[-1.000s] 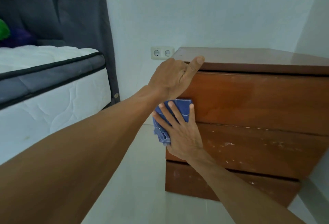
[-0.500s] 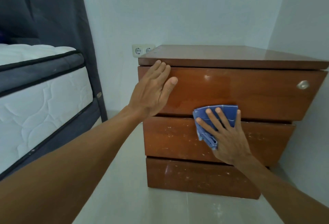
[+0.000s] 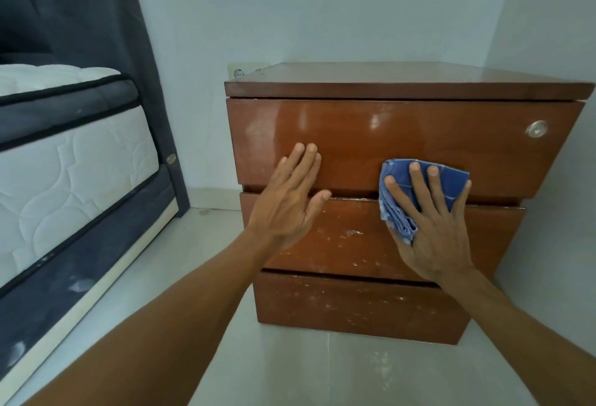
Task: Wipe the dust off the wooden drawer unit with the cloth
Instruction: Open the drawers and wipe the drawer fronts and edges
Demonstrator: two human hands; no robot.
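Observation:
The wooden drawer unit (image 3: 403, 134) stands on the floor in the corner, three reddish-brown drawer fronts under a flat top. White specks dot the middle and bottom fronts. A folded blue cloth (image 3: 451, 176) lies against the lower edge of the top drawer front, spilling onto the middle one. My right hand (image 3: 432, 228) presses flat on the cloth with fingers spread. My left hand (image 3: 287, 202) rests flat and open on the front to the left, across the gap between the top and middle drawers, holding nothing.
A round metal lock (image 3: 536, 129) sits at the top drawer's right end. A bed with a white mattress (image 3: 64, 160) and dark frame stands at the left. A wall socket (image 3: 240, 71) is behind the unit's left corner. The right wall is close beside the unit.
My right hand has slid the cloth rightward along the top drawer's lower edge. My left hand has dropped from the top edge to the gap below the top drawer. The view has shifted right.

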